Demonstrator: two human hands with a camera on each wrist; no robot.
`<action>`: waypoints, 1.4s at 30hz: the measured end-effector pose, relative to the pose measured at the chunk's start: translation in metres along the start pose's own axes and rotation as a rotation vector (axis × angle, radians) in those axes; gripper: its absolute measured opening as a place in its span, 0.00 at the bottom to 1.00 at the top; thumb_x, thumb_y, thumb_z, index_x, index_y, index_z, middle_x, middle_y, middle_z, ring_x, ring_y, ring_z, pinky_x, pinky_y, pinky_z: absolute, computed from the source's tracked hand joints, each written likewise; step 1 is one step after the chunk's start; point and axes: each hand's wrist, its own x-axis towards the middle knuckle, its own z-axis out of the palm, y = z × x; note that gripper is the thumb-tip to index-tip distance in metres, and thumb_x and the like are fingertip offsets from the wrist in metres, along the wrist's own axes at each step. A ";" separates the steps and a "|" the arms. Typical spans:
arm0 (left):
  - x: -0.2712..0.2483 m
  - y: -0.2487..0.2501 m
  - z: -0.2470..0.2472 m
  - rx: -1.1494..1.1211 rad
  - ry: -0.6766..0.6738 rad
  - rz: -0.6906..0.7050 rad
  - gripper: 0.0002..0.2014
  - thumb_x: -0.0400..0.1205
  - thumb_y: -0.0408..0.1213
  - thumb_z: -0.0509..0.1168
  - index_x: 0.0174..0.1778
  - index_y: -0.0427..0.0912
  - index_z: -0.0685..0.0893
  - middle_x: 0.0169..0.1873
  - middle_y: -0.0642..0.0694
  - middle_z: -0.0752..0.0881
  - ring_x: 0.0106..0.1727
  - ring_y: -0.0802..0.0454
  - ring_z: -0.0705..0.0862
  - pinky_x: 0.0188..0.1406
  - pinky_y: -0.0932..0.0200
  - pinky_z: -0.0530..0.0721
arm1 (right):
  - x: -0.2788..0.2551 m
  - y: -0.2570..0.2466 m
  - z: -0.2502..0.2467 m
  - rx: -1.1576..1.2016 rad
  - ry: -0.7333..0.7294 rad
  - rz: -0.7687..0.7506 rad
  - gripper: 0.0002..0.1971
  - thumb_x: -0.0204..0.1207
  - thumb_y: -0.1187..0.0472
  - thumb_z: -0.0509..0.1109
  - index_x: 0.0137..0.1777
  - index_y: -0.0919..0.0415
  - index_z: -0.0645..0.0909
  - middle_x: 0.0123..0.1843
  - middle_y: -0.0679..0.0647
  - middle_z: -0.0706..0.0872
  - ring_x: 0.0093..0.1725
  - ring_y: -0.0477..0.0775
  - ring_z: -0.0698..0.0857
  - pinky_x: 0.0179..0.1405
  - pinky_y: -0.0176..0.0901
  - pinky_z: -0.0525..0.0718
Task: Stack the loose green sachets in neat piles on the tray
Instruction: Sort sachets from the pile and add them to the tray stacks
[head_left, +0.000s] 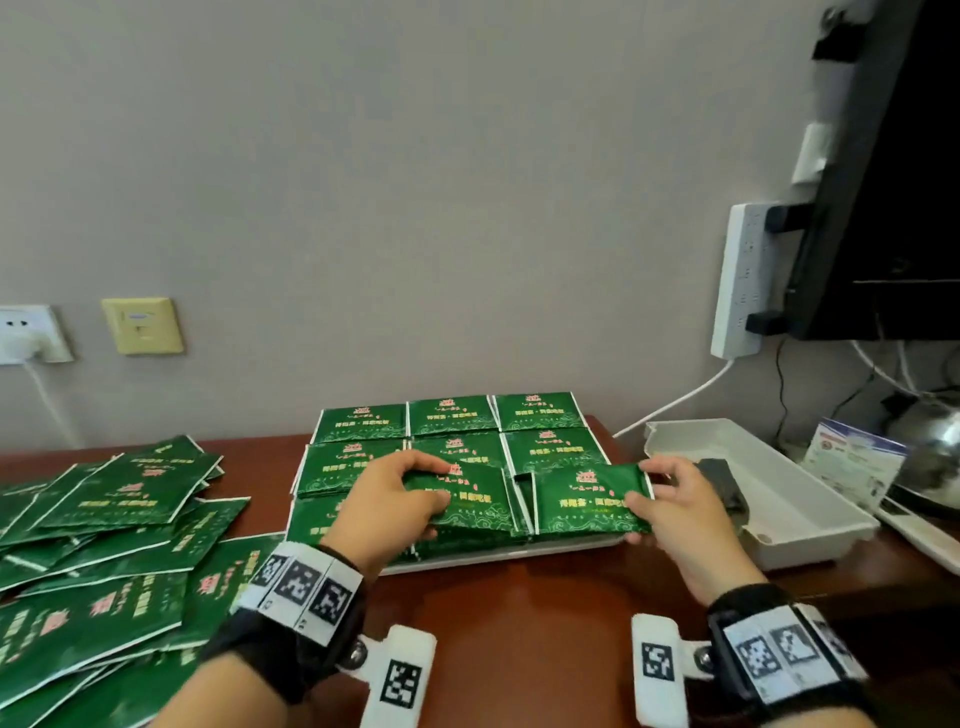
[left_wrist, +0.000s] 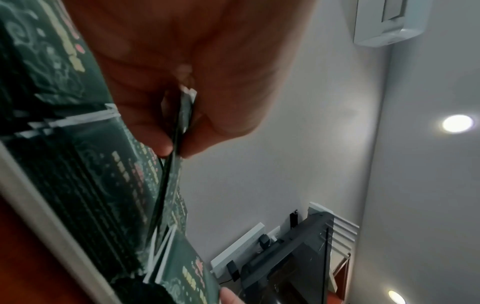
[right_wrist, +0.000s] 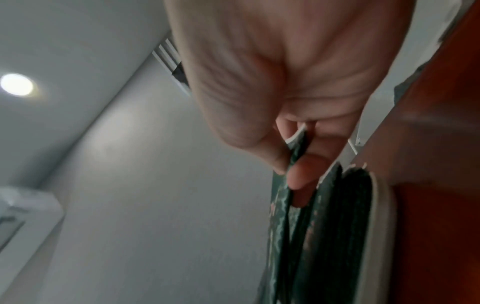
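A white tray (head_left: 498, 555) on the wooden desk holds green sachets in piles, three across and three deep. My left hand (head_left: 410, 493) pinches the left edge of a green sachet (head_left: 472, 499) over the front middle pile; that sachet (left_wrist: 179, 131) shows edge-on between thumb and fingers of the left hand (left_wrist: 171, 148). My right hand (head_left: 654, 493) pinches the right edge of another green sachet (head_left: 587, 501) over the front right pile; thumb and finger of the right hand (right_wrist: 288, 170) clamp this sachet (right_wrist: 296, 152) above the stacked pile (right_wrist: 337, 216). Loose sachets (head_left: 114, 525) lie heaped at the left.
An open white plastic box (head_left: 779, 499) with a dark item inside stands right of the tray. A leaflet (head_left: 852, 467) and a metal kettle (head_left: 930, 441) sit at the far right. A power strip (head_left: 740, 280) and wall sockets (head_left: 143, 325) are on the wall behind.
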 end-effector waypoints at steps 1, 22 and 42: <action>0.001 -0.003 0.003 0.040 -0.001 -0.009 0.11 0.80 0.25 0.70 0.52 0.46 0.87 0.47 0.40 0.89 0.35 0.49 0.87 0.36 0.53 0.91 | 0.003 0.006 0.002 -0.058 0.010 -0.027 0.15 0.81 0.75 0.69 0.56 0.53 0.76 0.52 0.59 0.88 0.44 0.58 0.89 0.27 0.44 0.87; -0.001 -0.004 0.019 1.053 -0.026 0.041 0.36 0.72 0.61 0.73 0.76 0.55 0.73 0.78 0.40 0.63 0.75 0.37 0.68 0.71 0.44 0.75 | 0.007 0.020 0.008 -0.638 0.032 -0.222 0.27 0.56 0.49 0.91 0.55 0.50 0.87 0.58 0.50 0.83 0.57 0.49 0.82 0.55 0.43 0.76; 0.022 -0.019 0.024 0.935 -0.123 0.231 0.25 0.72 0.65 0.72 0.64 0.62 0.84 0.64 0.54 0.79 0.68 0.49 0.74 0.65 0.49 0.77 | 0.015 0.036 0.011 -0.726 -0.030 -0.256 0.26 0.56 0.46 0.90 0.54 0.42 0.84 0.63 0.48 0.79 0.67 0.55 0.78 0.67 0.51 0.76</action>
